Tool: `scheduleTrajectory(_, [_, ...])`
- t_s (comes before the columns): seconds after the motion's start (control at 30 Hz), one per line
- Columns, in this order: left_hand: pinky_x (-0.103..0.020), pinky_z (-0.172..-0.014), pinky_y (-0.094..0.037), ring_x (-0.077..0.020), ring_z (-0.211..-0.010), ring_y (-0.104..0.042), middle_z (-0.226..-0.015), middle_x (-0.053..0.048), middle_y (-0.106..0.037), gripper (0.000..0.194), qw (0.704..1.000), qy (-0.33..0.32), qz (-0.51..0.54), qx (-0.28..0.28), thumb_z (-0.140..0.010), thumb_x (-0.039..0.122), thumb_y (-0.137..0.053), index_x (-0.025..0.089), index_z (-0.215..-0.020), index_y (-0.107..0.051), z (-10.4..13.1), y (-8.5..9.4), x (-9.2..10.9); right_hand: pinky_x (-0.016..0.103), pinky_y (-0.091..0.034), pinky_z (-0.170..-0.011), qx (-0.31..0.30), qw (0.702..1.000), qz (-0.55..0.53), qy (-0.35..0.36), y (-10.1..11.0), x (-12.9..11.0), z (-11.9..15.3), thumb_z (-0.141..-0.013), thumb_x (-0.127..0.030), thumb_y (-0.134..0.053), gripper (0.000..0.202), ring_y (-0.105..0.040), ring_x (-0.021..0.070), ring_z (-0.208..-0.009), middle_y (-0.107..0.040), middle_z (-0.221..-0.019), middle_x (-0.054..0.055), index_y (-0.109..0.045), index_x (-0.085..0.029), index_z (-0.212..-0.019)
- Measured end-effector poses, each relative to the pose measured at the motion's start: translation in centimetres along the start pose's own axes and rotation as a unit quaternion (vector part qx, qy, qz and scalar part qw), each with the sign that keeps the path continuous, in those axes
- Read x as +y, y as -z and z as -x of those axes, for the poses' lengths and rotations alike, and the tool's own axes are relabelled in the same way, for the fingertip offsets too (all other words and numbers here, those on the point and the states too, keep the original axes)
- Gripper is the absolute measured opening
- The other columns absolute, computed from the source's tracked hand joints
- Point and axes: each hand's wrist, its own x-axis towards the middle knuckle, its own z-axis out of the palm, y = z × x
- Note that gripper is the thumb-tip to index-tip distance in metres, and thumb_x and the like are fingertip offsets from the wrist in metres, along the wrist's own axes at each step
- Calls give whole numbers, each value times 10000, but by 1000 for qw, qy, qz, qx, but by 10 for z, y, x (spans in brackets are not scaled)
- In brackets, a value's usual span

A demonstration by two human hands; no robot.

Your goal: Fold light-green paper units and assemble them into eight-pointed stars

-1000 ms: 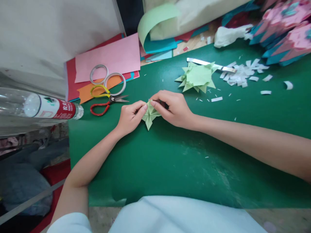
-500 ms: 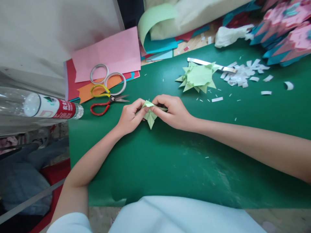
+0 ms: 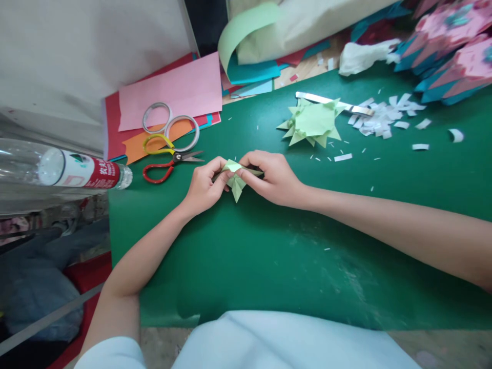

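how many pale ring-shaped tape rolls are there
2: one tape roll overlaps the rectangular pink paper sheet; the second roll lies just right of it, by the yellow-and-red-handled metal scissors. More could be hidden.

Pale blue top [image 3: 292,341], bare forearms [image 3: 384,212]
Plain and softly creased at six o'clock, one short sleeve [image 3: 109,353] of the same colour at seven o'clock; left hand [image 3: 205,185] and right hand [image 3: 277,178] bare
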Motion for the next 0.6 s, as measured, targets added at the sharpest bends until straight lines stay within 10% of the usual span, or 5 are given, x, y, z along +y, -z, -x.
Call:
scheduleTrajectory(0.33, [-212,-725,-541,-111,-837,-672,-900,-12,-697,49,940,-209,-231,141,-883,172,-625,204,-918,-611,3,-7,4,256,-306,-623,-4,998,51,37,0,-1,3,-883,-241,-492,150,-436,118,-630,-516,-658,-8,-508,-182,-746])
scheduleTrajectory(0.6, [-189,-739,-548,-104,-828,-725,-953,-9,-763,33,935,-194,-248,166,-905,191,-600,195,-927,-625,6,-9,5,246,-317,-620,-1,997,46,65,1,-3,3,-929,-288,-496,177,-432,114,-617,-508,-674,-12,-504,-182,-787])
